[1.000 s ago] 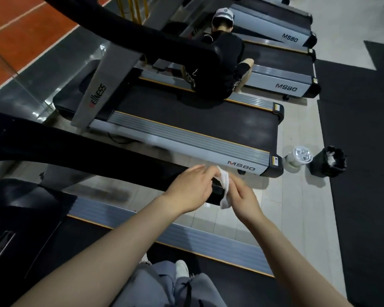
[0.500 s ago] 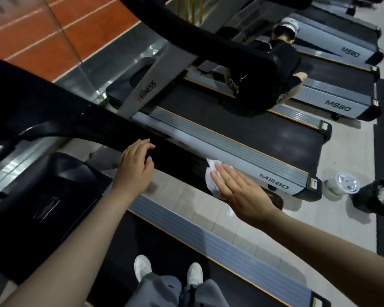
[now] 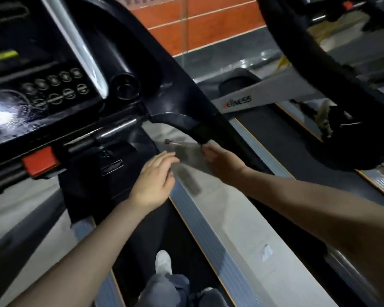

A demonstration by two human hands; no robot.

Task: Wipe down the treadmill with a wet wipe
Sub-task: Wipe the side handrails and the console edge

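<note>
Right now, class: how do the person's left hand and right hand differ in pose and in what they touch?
The left hand hangs free with loose, straight fingers, touching nothing; the right hand curls up under the black handrail. The left hand is lit; the right hand lies in shadow. Both are bare, and no wipe shows in either.

Treadmill deck (image 3: 151, 235), white shoe (image 3: 163, 261) on belt
</note>
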